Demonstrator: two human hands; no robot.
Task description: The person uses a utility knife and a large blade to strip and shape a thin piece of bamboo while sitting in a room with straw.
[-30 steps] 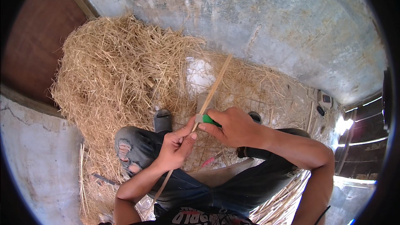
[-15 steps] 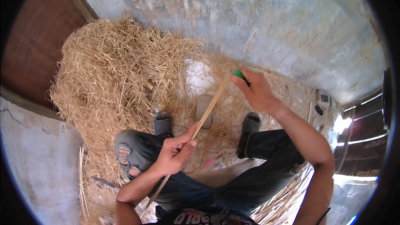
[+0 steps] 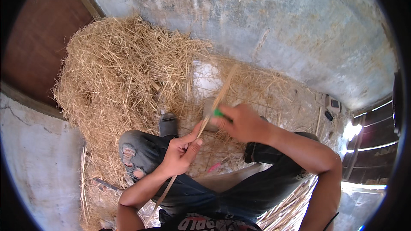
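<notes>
R hand (image 3: 246, 124), clutching blurry green tool (image 3: 218, 112), swung back down the strip (image 3: 225, 86) to ctr. of frame; L hand (image 3: 182, 154) pinched strip, so work prob. unfinished.

Left hand (image 3: 183, 155) pinched, right hand (image 3: 245, 124) curled, blurred, just beyond it.

A long, thin, pale tan wooden strip (image 3: 222, 93) slants from upper centre to the lower edge left of centre, looking broader toward its upper end. At mid-frame, the green-handled blade (image 3: 218, 113) meets or nearly meets it (motion blur hides which), grey head leftward.
</notes>
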